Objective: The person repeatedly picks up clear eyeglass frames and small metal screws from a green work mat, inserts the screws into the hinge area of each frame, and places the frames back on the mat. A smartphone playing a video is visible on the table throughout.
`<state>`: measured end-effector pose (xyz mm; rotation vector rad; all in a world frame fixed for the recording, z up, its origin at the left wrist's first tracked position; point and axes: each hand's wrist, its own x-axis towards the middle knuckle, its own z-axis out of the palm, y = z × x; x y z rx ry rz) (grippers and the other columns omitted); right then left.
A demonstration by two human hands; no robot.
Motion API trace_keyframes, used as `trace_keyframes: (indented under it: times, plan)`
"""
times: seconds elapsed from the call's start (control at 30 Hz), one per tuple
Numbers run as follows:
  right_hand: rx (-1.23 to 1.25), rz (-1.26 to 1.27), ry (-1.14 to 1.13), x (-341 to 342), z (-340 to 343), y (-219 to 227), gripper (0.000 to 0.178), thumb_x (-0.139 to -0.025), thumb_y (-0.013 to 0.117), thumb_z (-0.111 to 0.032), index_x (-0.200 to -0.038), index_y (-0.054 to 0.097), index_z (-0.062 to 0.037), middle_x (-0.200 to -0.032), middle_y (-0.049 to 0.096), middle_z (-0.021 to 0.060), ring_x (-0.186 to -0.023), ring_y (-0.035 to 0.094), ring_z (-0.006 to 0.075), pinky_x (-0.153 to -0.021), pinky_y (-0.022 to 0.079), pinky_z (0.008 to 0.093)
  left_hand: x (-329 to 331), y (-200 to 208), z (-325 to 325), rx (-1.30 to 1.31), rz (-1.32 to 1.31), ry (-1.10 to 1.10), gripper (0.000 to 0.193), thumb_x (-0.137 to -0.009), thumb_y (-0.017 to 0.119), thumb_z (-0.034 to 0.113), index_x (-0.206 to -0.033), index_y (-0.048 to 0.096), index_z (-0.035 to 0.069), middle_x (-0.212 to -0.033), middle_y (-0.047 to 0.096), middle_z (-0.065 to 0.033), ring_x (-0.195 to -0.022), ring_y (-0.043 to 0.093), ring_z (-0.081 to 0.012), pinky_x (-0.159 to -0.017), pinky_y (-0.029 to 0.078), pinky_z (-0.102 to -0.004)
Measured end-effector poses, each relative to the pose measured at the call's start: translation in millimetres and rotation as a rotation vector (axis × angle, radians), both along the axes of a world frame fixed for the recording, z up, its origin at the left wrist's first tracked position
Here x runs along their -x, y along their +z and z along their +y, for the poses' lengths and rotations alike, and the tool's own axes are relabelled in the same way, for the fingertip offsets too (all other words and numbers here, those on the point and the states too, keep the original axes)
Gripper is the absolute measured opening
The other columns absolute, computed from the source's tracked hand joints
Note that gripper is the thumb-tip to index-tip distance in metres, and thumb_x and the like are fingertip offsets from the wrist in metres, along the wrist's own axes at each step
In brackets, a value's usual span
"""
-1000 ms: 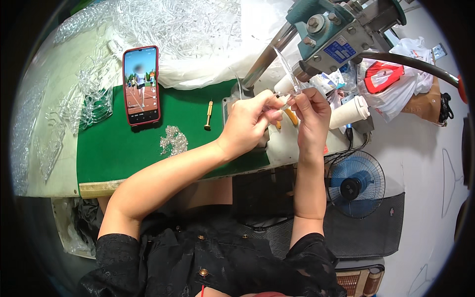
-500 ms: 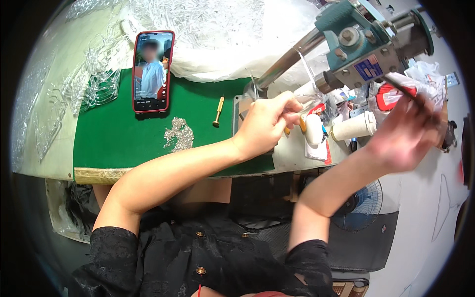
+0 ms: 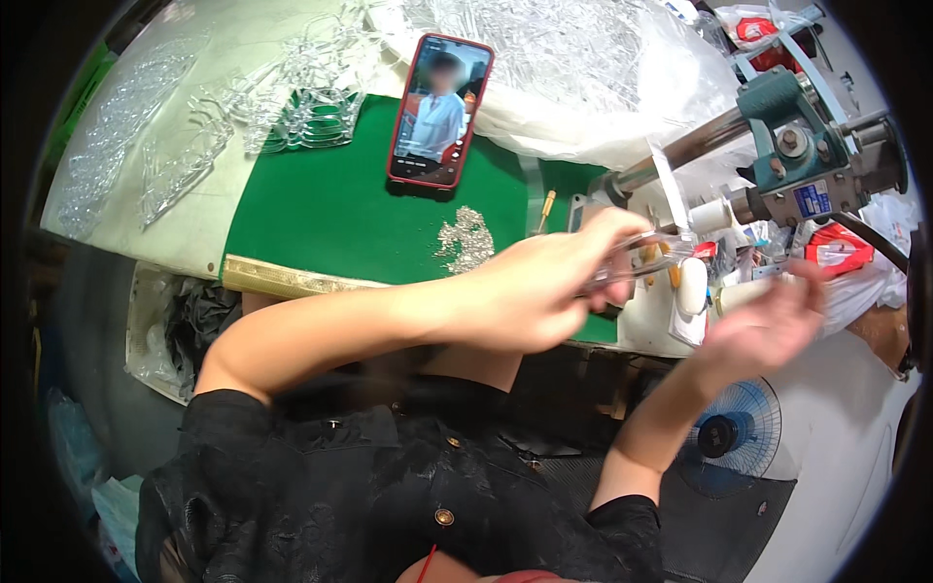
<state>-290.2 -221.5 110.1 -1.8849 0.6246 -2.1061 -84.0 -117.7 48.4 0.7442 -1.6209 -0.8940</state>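
My left hand (image 3: 549, 291) is closed on a clear plastic eyeglass frame (image 3: 656, 255), which is partly blurred and covered by my fingers. A long clear strip (image 3: 669, 185) stands up beside it; whether the two are joined, I cannot tell. My right hand (image 3: 763, 325), smeared by motion, is held apart to the right with fingers stretched and nothing visible in it. Above both hands is a teal hand press (image 3: 792, 155) with a dark lever (image 3: 875, 238). Small silver metal pieces (image 3: 466, 240) lie heaped on the green mat (image 3: 330, 223), near a brass screwdriver (image 3: 547, 209).
A phone (image 3: 442, 112) in a red case leans at the back of the mat. Clear frames (image 3: 311, 119) are stacked at the left, and a large bag of clear plastic parts (image 3: 573, 78) fills the back. A white bottle (image 3: 692, 287) stands right; below is a fan (image 3: 719, 435).
My right hand has come off the press lever and moved left and down. My left hand has drawn back from the press with the eyeglass frame. The whole view has shifted.
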Motion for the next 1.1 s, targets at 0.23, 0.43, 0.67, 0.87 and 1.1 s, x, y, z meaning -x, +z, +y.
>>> trace_keyframes:
  times: [0.23, 0.43, 0.67, 0.87, 1.1]
  plan:
    - [-0.342, 0.882, 0.424, -51, 70, -122, 0.019, -0.076, 0.065, 0.003, -0.093, 0.069, -0.0044, -0.078, 0.059, 0.0095, -0.07, 0.058, 0.0245, -0.063, 0.047, 0.0319, -140, 5, 129, 0.282, -0.871, 0.515, 0.038, -0.078, 0.063, -0.002, -0.116, 0.057, 0.001, -0.119, 0.055, -0.0203, -0.106, 0.057, -0.0308, -0.087, 0.047, -0.0429]
    - [-0.5, 0.849, 0.409, -57, 70, -130, 0.012, -0.079, 0.064, 0.001, -0.091, 0.067, -0.0008, -0.079, 0.059, 0.0095, -0.068, 0.059, 0.0212, -0.062, 0.047, 0.0301, -177, -16, 168, -0.011, 0.041, 1.057, 0.057, -0.093, 0.054, 0.042, -0.127, 0.042, -0.002, -0.118, 0.054, -0.0158, -0.111, 0.055, -0.0288, -0.1, 0.04, -0.0433]
    - [-0.572, 0.854, 0.411, -61, 71, -129, 0.009, -0.081, 0.064, 0.001, -0.089, 0.066, -0.0005, -0.079, 0.061, 0.0089, -0.068, 0.06, 0.019, -0.062, 0.048, 0.0282, -143, -7, 151, -0.068, 0.499, 0.576, 0.052, -0.097, 0.045, 0.022, -0.136, 0.028, -0.009, -0.075, 0.055, -0.0131, -0.056, 0.05, -0.0168, -0.053, 0.045, -0.0255]
    - [-0.592, 0.89, 0.42, -62, 74, -128, 0.008, -0.081, 0.064, 0.001, -0.088, 0.066, -0.0006, -0.079, 0.061, 0.0088, -0.069, 0.06, 0.0202, -0.062, 0.048, 0.0287, -136, -17, 134, -0.07, 0.382, 0.53, 0.081, -0.09, 0.052, 0.055, -0.137, 0.026, -0.006, -0.07, 0.059, -0.0136, -0.048, 0.045, -0.0106, -0.044, 0.036, -0.019]
    - [-0.578, 0.888, 0.395, -63, 73, -131, 0.007, -0.08, 0.064, 0.001, -0.087, 0.066, -0.001, -0.077, 0.061, 0.01, -0.07, 0.061, 0.0216, -0.063, 0.048, 0.0302, -112, -23, 120, -0.104, 0.245, 0.713, 0.089, -0.086, 0.049, 0.066, -0.139, 0.026, -0.002, -0.07, 0.061, -0.0107, -0.052, 0.05, -0.0076, -0.045, 0.031, -0.0162]
